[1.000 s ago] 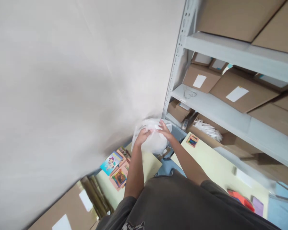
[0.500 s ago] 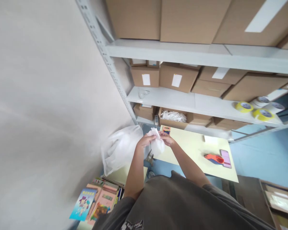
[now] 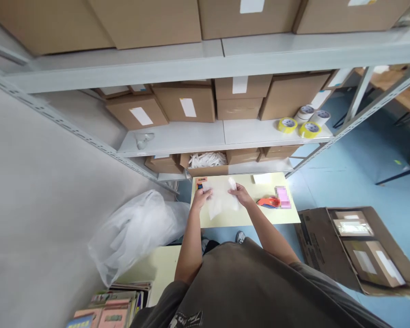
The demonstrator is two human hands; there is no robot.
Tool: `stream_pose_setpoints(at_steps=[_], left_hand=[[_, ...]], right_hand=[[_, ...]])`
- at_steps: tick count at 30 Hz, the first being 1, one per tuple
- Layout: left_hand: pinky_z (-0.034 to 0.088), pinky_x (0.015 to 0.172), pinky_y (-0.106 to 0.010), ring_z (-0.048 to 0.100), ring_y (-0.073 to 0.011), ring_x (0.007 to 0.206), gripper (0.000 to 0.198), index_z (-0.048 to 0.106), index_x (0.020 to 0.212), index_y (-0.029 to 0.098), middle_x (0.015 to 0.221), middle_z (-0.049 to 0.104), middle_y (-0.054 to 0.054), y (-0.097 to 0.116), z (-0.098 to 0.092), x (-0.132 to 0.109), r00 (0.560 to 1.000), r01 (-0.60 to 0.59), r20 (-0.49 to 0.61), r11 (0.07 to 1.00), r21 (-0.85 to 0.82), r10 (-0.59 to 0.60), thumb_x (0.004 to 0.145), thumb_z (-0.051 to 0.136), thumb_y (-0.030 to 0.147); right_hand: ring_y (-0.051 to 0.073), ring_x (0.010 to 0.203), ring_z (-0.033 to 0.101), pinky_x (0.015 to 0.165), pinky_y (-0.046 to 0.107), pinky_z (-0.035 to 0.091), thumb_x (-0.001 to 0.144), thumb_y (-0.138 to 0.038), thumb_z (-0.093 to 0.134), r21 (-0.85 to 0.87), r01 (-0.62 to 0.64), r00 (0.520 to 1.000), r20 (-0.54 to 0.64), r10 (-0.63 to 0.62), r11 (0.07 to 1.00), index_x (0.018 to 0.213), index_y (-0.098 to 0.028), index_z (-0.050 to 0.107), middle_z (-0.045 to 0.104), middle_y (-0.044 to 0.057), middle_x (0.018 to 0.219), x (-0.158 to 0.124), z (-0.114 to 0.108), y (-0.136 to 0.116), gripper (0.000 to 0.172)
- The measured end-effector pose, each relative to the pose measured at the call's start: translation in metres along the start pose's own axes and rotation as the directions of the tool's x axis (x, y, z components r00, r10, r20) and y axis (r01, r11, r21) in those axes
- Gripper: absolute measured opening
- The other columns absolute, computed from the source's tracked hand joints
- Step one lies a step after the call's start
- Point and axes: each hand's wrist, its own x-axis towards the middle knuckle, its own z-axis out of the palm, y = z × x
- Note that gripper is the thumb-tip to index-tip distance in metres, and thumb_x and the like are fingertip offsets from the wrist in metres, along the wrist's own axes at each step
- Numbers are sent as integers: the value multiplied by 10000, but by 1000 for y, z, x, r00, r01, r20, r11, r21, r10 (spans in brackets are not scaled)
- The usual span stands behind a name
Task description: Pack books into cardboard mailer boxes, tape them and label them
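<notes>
Thin, translucent white sheet (image 3: 222,197), outspread

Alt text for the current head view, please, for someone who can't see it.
A person's left grip and right grip hold a thin, translucent white sheet, possibly a bag, over a pale-yellow table. Behind stands a metal shelving unit with cardboard boxes; a white plastic bag lies at left.

arms (image 3: 188,239) forward, left grip (image 3: 201,198) pinched, right grip (image 3: 241,195) pinched

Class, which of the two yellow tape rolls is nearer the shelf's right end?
The right-hand yellow roll; the other yellow roll sits to its left, farther from that end.
</notes>
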Motion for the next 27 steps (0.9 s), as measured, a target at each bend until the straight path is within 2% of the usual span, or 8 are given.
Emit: stream_pose_setpoints(at_steps=[5, 11, 13, 16, 21, 24, 26, 27], left_hand=[[585, 679, -295, 742, -208, 788, 581, 816, 951, 110, 916, 813, -140, -28, 31, 20, 999, 1, -42, 1000, 14, 0, 620, 933, 574], [591, 742, -308, 757, -219, 823, 438, 806, 918, 126, 869, 810, -100, -92, 19, 48, 987, 134, -100, 984, 114, -123, 674, 855, 487], [571, 705, -288, 744, -205, 770, 326, 785, 837, 142, 778, 782, -68, -120, 13, 50, 972, 232, -91, 949, 215, -217, 689, 801, 432], [538, 634, -279, 717, -203, 666, 222, 732, 697, 162, 628, 709, -41, -161, 14, 44, 934, 356, -91, 874, 332, -346, 690, 750, 384], [557, 685, -305, 746, -235, 706, 202, 716, 649, 173, 619, 704, -63, -208, 25, 26, 890, 439, -66, 810, 388, -451, 725, 739, 358], [576, 811, -387, 770, -311, 881, 224, 753, 726, 178, 773, 763, -133, -213, 22, 17, 905, 405, -139, 717, 568, -401, 789, 751, 393], [564, 931, -437, 746, -340, 1045, 231, 801, 914, 179, 991, 790, -183, -209, 18, 13, 959, 265, -137, 617, 741, -246, 877, 702, 383], [546, 998, -447, 717, -339, 1142, 254, 808, 1045, 183, 1126, 780, -195, -205, 18, 11, 985, 155, -82, 568, 808, -151, 915, 664, 348]], right_hand=[[176, 686, 642, 701, 325, 533, 567, -428, 969, -1, -6, 992, -129, 5, 1000, 877, -229, 626, 709, -32, 765, -4, -39, 16, 503], [195, 691, 641, 723, 346, 537, 607, -388, 833, -300, -66, 965, -262, -16, 952, 937, -228, 657, 675, -49, 684, 37, -71, 51, 407], [196, 682, 630, 713, 340, 524, 655, -349, 755, -477, -145, 960, -281, 6, 867, 933, -227, 671, 682, -39, 681, 58, -78, 63, 315], [213, 734, 657, 729, 336, 516, 712, -251, 689, -722, -226, 960, -278, 25, 654, 947, -221, 731, 744, 18, 782, 90, -82, 82, 240], [283, 1015, 704, 903, 380, 537, 820, -152, 637, -916, -172, 984, -176, 22, 363, 1197, -221, 776, 806, 97, 1088, 130, -78, 109, 407], [332, 1272, 617, 1086, 457, 489, 867, -130, 608, -955, -88, 990, -115, -79, 282, 1452, -194, 672, 731, 148, 1373, 129, -74, 121, 592], [346, 1391, 538, 1177, 502, 426, 917, -131, 554, -961, -72, 980, -117, -159, 267, 1538, -180, 605, 645, 168, 1512, 113, -72, 128, 625], [348, 1431, 507, 1204, 517, 402, 944, -140, 525, -962, -66, 977, -116, -177, 266, 1560, -176, 585, 611, 172, 1554, 101, -71, 132, 620]])
